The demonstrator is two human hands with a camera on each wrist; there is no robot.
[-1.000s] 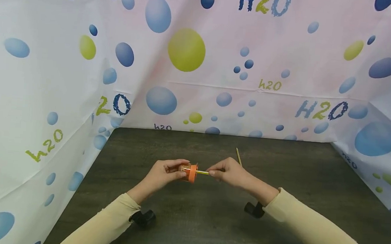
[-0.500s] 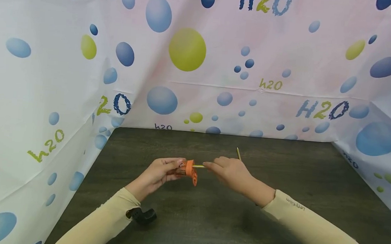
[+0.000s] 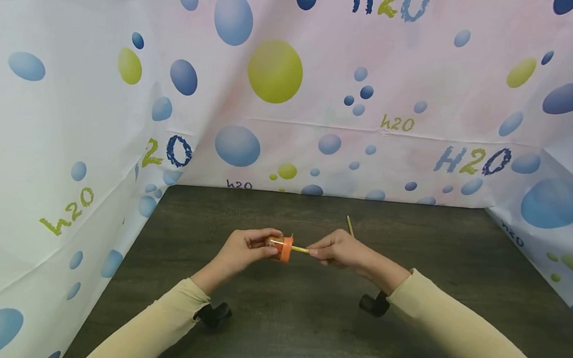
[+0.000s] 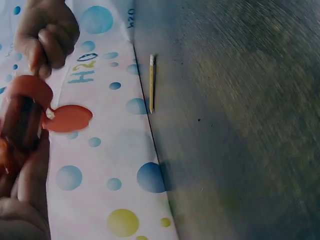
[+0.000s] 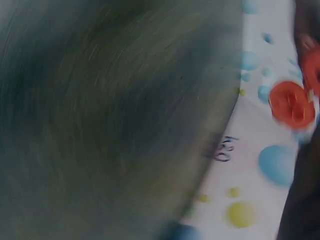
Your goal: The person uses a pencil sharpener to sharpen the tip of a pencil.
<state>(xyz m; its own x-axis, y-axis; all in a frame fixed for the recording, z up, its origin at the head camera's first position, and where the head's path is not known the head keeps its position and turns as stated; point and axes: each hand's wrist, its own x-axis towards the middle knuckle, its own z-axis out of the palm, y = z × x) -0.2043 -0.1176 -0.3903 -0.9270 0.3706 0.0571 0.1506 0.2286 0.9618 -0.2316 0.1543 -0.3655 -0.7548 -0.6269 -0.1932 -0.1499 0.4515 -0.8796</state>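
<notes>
My left hand (image 3: 233,256) grips an orange pencil sharpener (image 3: 286,249) with a see-through shavings container. Its round flip lid (image 4: 72,118) stands open at the side in the left wrist view. From the right, my right hand (image 3: 346,252) pinches a yellow pencil (image 3: 300,249), whose far end is hidden inside the sharpener. Only a short length of that pencil shows between fingers and sharpener. In the blurred right wrist view, the orange lid (image 5: 292,105) appears at the right edge.
Behind the right hand, a second pencil (image 4: 152,82) lies on the dark wooden table (image 3: 275,333). A white sheet printed with bubbles (image 3: 274,73) walls in the back and sides. Black wrist cameras (image 3: 374,305) hang under both forearms.
Both hands have turned at the wrist: half a second ago the lid hung toward me and the right hand was rolled over; now they stand nearly as they did one second ago.
</notes>
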